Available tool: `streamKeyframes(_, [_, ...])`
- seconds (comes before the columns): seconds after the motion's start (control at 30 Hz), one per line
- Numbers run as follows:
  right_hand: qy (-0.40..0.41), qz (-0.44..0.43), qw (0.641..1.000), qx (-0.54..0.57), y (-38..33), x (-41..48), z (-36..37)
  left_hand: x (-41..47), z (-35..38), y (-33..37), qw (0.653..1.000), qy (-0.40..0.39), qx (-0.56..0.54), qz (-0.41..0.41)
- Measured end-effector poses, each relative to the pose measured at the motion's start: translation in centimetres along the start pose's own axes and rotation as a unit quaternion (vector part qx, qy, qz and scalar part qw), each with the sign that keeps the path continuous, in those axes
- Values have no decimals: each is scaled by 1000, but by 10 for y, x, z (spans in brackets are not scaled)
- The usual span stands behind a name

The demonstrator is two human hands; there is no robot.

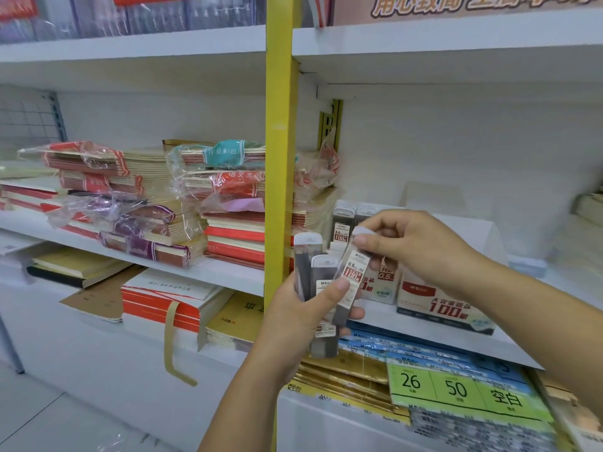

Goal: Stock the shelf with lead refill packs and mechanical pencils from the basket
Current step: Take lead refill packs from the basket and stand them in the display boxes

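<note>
My left hand [295, 316] grips a small bunch of grey lead refill packs [313, 278] with white caps, held upright in front of the yellow post. My right hand [414, 246] pinches the top of one tilted pack with a red and white label [354, 272] at the right of that bunch. Behind the hands, more lead refill packs [344, 220] stand upright on the white shelf [424, 331]. A white display box marked 100 [447, 308] sits on that shelf to the right. No basket or mechanical pencils are in view.
A yellow upright post [280, 151] divides the shelving. Stacks of red and purple notebooks in plastic wrap [156, 203] fill the left shelf. Blue and green paper packs with price cards [456, 389] lie on the shelf below. White shelf surface shows at far right [571, 278].
</note>
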State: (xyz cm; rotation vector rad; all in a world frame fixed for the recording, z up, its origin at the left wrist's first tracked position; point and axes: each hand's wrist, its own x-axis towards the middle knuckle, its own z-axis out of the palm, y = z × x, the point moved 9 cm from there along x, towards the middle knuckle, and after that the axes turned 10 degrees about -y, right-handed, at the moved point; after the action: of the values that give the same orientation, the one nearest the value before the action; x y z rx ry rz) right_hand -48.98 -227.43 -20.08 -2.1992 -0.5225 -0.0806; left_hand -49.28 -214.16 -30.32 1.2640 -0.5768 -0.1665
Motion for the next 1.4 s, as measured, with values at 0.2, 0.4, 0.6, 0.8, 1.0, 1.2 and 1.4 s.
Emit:
streamKeyframes(0.2, [9, 27, 998, 54, 12, -4, -12, 0, -2, -5, 999, 6, 31, -13])
streamKeyframes(0.4, [127, -1, 990, 56, 4, -6, -61, 6, -9, -8, 998, 44, 39, -10])
streamKeyframes(0.6, [164, -35, 970, -178, -20, 12, -83, 11, -27, -15, 994, 99, 39, -10])
streamKeyframes(0.8, [123, -27, 937, -326, -13, 40, -61, 12, -30, -14, 995, 97, 27, -6])
streamKeyframes(1.0, [106, -9, 944, -313, 2, 60, -57, 11, -28, -6, 997, 74, 1, 12])
streamKeyframes(1.2, [117, 15, 882, -457, 7, 60, -44, 8, -25, -4, 997, 76, -25, 8])
streamKeyframes(1.4, [3, -55, 970, -239, -16, 19, -1, 6, -16, 0, 998, 52, -35, 11])
